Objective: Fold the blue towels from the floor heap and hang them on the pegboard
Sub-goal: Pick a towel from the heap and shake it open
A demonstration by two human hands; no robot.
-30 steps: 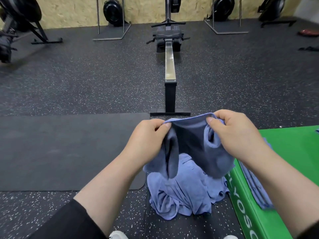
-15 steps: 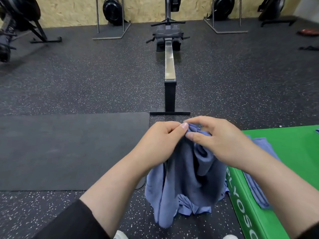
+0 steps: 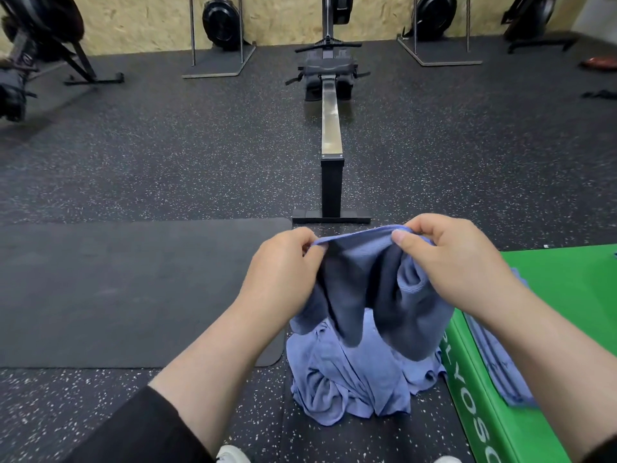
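I have both hands, left hand and right hand, pinching the towel edge taut to find its corners, the heap at six o'clock below.

Speckled black rubber floor, rowing machine, chipboard wall, green box.

A dark rubber floor flecked with white carries everything, and at six o'clock a heap of blue towels lies crumpled on it, with a black mat spread flat at nine o'clock. At four o'clock a green box stands on the floor just beside the heap, a blue towel draped on its top. A rowing machine runs toward twelve o'clock, with upright machines along the far wall.
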